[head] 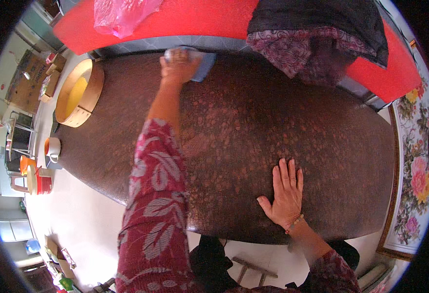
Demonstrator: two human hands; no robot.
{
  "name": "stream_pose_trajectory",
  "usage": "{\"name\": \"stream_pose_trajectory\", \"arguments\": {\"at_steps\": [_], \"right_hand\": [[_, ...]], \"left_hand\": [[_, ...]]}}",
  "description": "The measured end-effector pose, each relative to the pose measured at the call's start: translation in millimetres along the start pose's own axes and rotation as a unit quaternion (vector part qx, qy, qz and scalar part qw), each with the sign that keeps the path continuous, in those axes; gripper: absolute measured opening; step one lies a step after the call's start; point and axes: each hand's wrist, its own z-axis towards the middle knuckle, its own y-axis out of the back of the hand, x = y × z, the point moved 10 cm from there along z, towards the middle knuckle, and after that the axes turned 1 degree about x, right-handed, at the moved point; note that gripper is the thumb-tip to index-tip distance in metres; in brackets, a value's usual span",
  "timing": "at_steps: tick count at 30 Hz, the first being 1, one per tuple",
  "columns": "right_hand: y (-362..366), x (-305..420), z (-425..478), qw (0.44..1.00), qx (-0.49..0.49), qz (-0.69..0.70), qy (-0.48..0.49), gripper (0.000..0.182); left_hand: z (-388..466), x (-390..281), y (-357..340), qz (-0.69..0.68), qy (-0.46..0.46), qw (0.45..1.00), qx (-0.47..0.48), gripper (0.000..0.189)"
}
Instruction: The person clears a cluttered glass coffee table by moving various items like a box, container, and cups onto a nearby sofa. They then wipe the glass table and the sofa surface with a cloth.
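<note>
My left hand reaches to the far edge of a dark brown mottled tabletop. Under its palm and fingers is a folded blue cloth, pressed against the surface; a pale part shows beside the fingertips. My right hand lies palm down near the table's front edge, fingers apart, holding nothing. A beaded bracelet circles that wrist.
A round wooden sieve-like frame and a white mug stand at the left end. Beyond the far edge are a red-covered seat, a pink plastic bag and dark patterned clothing. A framed floral picture borders the right.
</note>
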Motion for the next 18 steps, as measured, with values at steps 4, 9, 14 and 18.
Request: {"name": "stream_pose_trajectory", "arguments": {"at_steps": [4,9,14,18], "right_hand": [[2,5,3,1.0,-0.002,0.001,0.007,0.077],[1,8,2,1.0,-0.022,0.001,0.019,0.077],[3,6,2,1.0,-0.019,0.015,0.007,0.076],[5,3,2,0.999,-0.031,0.027,0.003,0.077]], "left_hand": [[-23,125,-4,0.02,0.136,0.99,0.025,0.074],[-93,232,-17,-0.034,0.261,0.965,0.015,0.081],[-181,264,-24,-0.019,0.38,0.923,0.056,0.085],[-251,264,0,0.067,0.433,0.892,0.108,0.074]]}}
